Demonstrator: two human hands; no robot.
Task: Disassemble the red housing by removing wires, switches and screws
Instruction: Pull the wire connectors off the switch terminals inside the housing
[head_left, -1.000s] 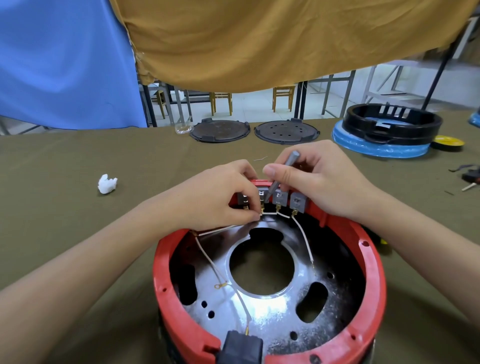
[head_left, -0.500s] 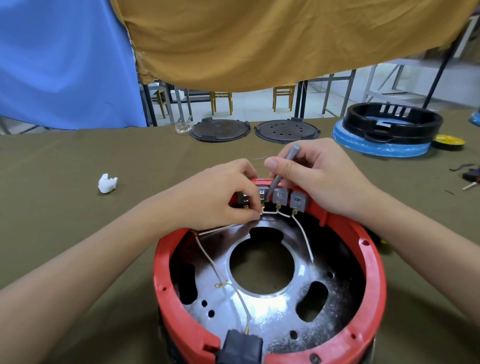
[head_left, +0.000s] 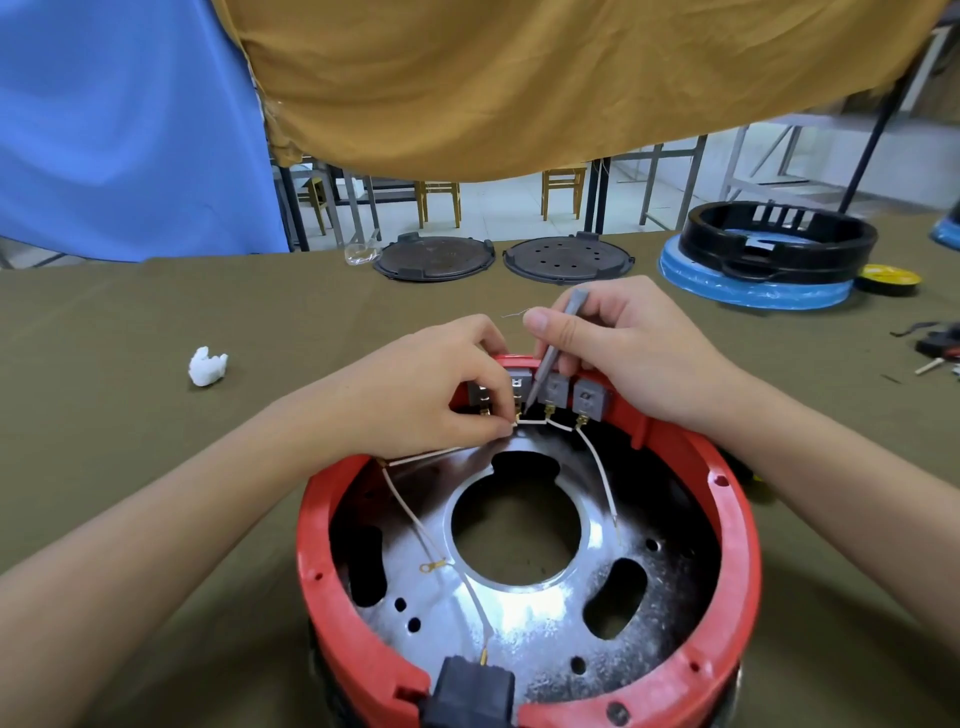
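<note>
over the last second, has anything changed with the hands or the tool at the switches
Barely. The right hand tipped the grey tool slightly more upright, tip still at the switches. The left hand still pinches the white wire; the red housing hasn't moved.

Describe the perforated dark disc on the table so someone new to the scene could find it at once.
Look along the far edge of the olive-covered table, under the mustard cloth. Two dark round discs lie side by side; the right disc has a ring of small holes, while the left disc shows none.

Lying on the table: one red housing (head_left: 332, 597), four grey switches (head_left: 589, 399), two dark discs (head_left: 434, 258), one white wad (head_left: 207, 367).
</note>
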